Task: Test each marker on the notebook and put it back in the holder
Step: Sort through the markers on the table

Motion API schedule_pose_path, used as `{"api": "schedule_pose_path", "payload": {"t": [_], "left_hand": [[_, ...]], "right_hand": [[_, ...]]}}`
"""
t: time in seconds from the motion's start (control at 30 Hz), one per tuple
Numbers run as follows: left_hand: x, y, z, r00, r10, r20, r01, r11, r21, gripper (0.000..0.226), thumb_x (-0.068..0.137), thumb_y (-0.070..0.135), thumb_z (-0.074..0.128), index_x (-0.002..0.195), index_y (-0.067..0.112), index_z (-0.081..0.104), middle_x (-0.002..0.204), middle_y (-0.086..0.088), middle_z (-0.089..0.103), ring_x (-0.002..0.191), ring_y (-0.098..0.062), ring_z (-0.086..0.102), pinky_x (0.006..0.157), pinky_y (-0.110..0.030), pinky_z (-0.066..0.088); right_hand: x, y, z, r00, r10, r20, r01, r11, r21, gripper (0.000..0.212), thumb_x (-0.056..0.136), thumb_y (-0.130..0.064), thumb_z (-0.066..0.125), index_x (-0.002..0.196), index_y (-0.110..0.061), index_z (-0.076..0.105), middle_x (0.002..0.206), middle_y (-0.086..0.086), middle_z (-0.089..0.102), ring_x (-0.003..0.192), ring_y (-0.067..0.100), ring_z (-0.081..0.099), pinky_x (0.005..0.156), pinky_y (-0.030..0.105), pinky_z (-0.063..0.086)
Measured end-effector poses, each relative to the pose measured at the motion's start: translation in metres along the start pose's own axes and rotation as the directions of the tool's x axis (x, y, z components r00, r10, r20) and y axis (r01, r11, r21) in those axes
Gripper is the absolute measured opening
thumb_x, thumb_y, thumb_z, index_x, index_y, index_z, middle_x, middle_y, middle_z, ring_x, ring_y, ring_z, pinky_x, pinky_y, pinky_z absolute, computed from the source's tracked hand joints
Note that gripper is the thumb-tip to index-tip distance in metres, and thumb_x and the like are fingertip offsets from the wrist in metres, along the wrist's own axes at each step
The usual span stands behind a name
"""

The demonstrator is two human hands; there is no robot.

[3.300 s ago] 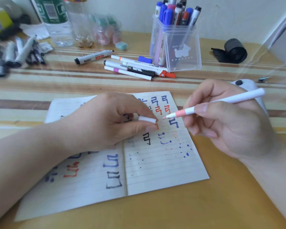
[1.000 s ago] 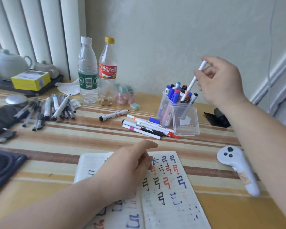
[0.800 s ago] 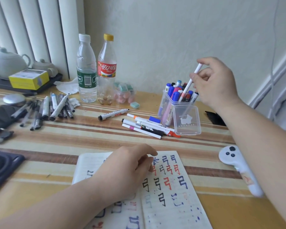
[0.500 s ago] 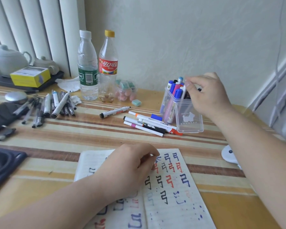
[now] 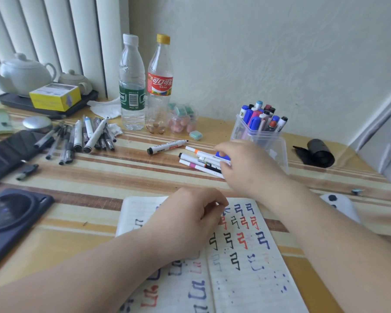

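Observation:
An open notebook (image 5: pixel 246 279) with red, blue and black test marks lies at the table's front. My left hand (image 5: pixel 190 220) rests on its left page, fingers loosely curled, with nothing visible in it. The clear plastic holder (image 5: pixel 280 152) stands at the back right, filled with several capped markers (image 5: pixel 260 116). A few loose markers (image 5: pixel 199 162) lie side by side just left of the holder. My right hand (image 5: pixel 246 168) is down on their right ends, thumb and fingertips at a blue-capped one; motion blur hides whether it grips. A black-capped marker (image 5: pixel 167 146) lies apart, further left.
Two plastic bottles (image 5: pixel 145 86) and a small jar of erasers (image 5: pixel 181 123) stand at the wall. Several pens (image 5: pixel 84 138) lie at the left beside dark cases (image 5: pixel 11 220). A teapot tray (image 5: pixel 23 75), a white controller (image 5: pixel 341 206) and a black roll (image 5: pixel 318 152) also sit here.
My right hand dropped the white marker into the holder, then came down and left onto the loose markers. My left hand has stayed on the notebook.

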State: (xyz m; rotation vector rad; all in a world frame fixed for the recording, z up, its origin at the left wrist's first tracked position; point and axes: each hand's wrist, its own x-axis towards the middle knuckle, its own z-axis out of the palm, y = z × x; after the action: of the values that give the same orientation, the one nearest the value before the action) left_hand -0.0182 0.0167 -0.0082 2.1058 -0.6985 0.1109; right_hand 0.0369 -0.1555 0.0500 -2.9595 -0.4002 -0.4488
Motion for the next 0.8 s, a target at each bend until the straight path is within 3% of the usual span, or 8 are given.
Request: {"api": "schedule_pose_path", "payload": {"t": [0.17,0.27,0.43,0.5,0.57,0.67,0.73,0.8], "left_hand": [[0.000,-0.001,-0.001,0.999,0.007,-0.047,-0.009,1.000,-0.026,0.014,0.095,0.021,0.061,0.100,0.029,0.072,0.078,0.015,0.073,0.076,-0.003,0.067,0.073,-0.033,0.055],[0.000,-0.001,-0.001,0.999,0.008,-0.034,-0.009,1.000,-0.013,0.015,0.096,0.023,0.059,0.101,0.028,0.072,0.081,0.013,0.073,0.078,-0.006,0.067,0.074,-0.033,0.054],[0.000,0.001,-0.002,1.000,0.010,0.011,-0.010,1.000,0.022,0.017,0.098,0.024,0.058,0.106,0.026,0.073,0.086,0.013,0.074,0.082,-0.005,0.066,0.078,-0.032,0.055],[0.000,0.001,-0.003,1.000,0.014,0.010,-0.014,0.999,0.029,0.017,0.098,0.024,0.058,0.106,0.025,0.074,0.086,0.013,0.074,0.082,-0.005,0.066,0.079,-0.031,0.054],[0.001,0.000,-0.004,1.000,-0.002,0.002,0.002,1.000,0.013,0.017,0.098,0.024,0.058,0.105,0.026,0.073,0.085,0.012,0.074,0.082,-0.005,0.067,0.079,-0.031,0.054],[0.001,0.000,-0.007,0.999,-0.031,-0.028,0.031,0.999,-0.031,0.014,0.097,0.025,0.060,0.104,0.027,0.072,0.082,0.011,0.074,0.079,-0.005,0.066,0.078,-0.029,0.052],[0.001,0.000,-0.008,0.998,-0.038,-0.044,0.036,0.998,-0.048,0.010,0.096,0.032,0.063,0.103,0.029,0.070,0.081,0.013,0.070,0.077,-0.002,0.063,0.072,-0.021,0.050],[0.000,0.002,-0.008,0.998,-0.031,-0.051,0.028,0.998,-0.059,0.017,0.093,0.042,0.066,0.106,0.032,0.066,0.083,0.015,0.067,0.075,0.000,0.060,0.067,-0.014,0.046]], "right_hand": [[0.016,-0.023,0.007,0.914,0.245,0.324,-0.192,0.963,-0.187,0.033,0.093,-0.010,0.057,0.124,-0.019,0.063,0.117,0.005,0.064,0.103,0.027,0.064,0.091,0.040,0.056],[0.025,-0.022,0.008,0.877,0.309,0.369,-0.253,0.948,-0.191,0.029,0.093,-0.008,0.057,0.119,-0.015,0.065,0.111,0.006,0.068,0.099,0.026,0.066,0.090,0.039,0.058],[0.039,-0.019,0.010,0.851,0.330,0.409,-0.233,0.934,-0.270,0.008,0.088,-0.007,0.059,0.092,-0.008,0.066,0.078,0.009,0.062,0.069,0.026,0.059,0.059,0.029,0.049],[0.041,-0.018,0.010,0.856,0.334,0.396,-0.253,0.937,-0.243,0.006,0.089,-0.007,0.061,0.093,-0.010,0.064,0.080,0.007,0.061,0.071,0.025,0.058,0.063,0.029,0.051],[0.035,-0.019,0.005,0.891,0.319,0.322,-0.287,0.947,-0.144,0.008,0.089,-0.013,0.066,0.095,-0.017,0.065,0.089,0.004,0.065,0.078,0.022,0.061,0.070,0.032,0.055],[0.008,-0.019,-0.014,0.953,0.297,0.064,-0.303,0.930,0.206,0.012,0.086,-0.024,0.072,0.083,-0.021,0.060,0.073,-0.004,0.062,0.065,0.014,0.057,0.056,0.029,0.041],[-0.020,-0.014,-0.028,0.933,0.360,-0.007,-0.309,0.812,0.495,0.012,0.085,-0.020,0.071,0.083,-0.012,0.063,0.055,-0.005,0.058,0.050,0.011,0.053,0.053,0.028,0.038],[-0.051,-0.006,-0.036,0.914,0.397,0.082,-0.337,0.630,0.700,0.010,0.087,-0.013,0.071,0.087,-0.006,0.064,0.052,0.003,0.057,0.045,0.017,0.053,0.048,0.029,0.037]]}}
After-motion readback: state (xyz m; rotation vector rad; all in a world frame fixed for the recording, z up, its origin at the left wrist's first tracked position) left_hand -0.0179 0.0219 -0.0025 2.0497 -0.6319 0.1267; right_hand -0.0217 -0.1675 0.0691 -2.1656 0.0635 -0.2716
